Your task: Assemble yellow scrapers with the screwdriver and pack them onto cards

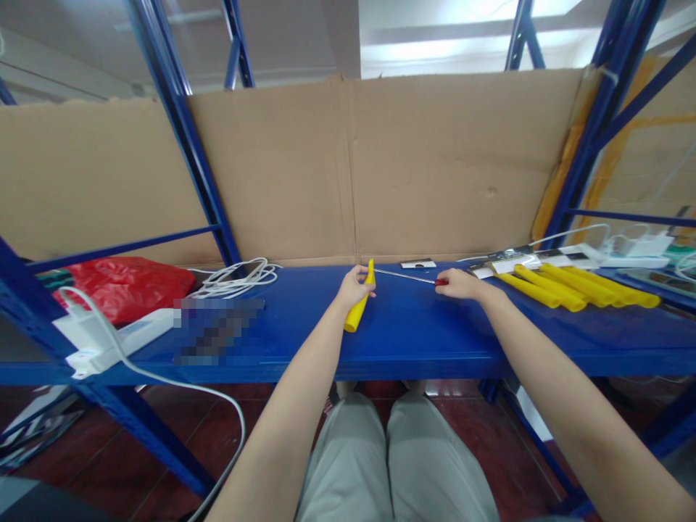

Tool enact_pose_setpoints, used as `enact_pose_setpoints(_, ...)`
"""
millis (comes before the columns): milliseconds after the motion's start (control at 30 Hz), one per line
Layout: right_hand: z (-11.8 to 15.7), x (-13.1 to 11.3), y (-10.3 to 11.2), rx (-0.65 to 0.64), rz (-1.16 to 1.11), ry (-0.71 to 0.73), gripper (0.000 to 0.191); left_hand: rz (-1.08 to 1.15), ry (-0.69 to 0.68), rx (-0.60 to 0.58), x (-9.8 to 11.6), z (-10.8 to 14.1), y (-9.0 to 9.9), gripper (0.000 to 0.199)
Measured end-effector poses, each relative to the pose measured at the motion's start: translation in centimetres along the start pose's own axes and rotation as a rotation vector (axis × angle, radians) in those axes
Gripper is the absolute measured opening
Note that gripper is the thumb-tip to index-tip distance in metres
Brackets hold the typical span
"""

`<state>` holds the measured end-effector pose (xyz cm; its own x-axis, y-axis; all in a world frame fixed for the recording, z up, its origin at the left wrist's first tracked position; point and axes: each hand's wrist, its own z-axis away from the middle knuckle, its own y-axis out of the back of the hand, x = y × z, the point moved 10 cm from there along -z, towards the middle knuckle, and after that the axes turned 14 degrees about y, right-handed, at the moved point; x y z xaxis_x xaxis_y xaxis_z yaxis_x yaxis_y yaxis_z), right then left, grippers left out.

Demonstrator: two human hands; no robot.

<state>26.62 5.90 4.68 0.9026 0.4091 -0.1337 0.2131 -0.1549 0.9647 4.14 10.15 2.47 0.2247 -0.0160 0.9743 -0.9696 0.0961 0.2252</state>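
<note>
- One yellow tube [355,315] is held slantwise over the middle of the blue shelf [418,333], its broad end toward the wearer and its narrow-looking end toward the cardboard panel [435,159].
- Left hand [356,285]: the fingers are clamped on the tube at its upper part; whether the tube also rests on the shelf cannot be told.
- Right hand [460,283]: the fingers are closed round the handle of a red-handled tool [405,275], whose thin metal shaft points leftward to the upper part of the tube. Whether the tip touches the tube or lies just beside it is too small to tell.
- Behind the right hand, a small white-and-black piece [417,264] lies near the panel's foot.
- To the right, several yellow tubes [577,285] lie side by side, their near ends toward the shelf's front edge; a white adapter [644,245] sits behind them.
- To the left, a red bag [130,283] lies near a coiled white cable [239,280], with a white power strip [149,328] in front; the object beside the strip is blurred out.
</note>
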Motion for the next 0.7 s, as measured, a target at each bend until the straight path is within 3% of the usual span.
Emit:
enact_pose_setpoints(200, 0.13, 0.08, 0.41, 0.022, 0.092, -0.019, 0.009, 0.001, 0.001, -0.005, -0.17, -0.31, -0.01, 0.035)
enact_pose_setpoints(367, 0.27, 0.57, -0.25, -0.010, 0.010, -0.067, 0.008, -0.034, 0.007, 0.005, -0.01, -0.06, 0.00, 0.036)
enact_pose_setpoints(700, 0.04, 0.68, -0.17, 0.027, -0.045, -0.023, 0.007, -0.065, 0.010, 0.005, -0.04, 0.07, 0.01, 0.038)
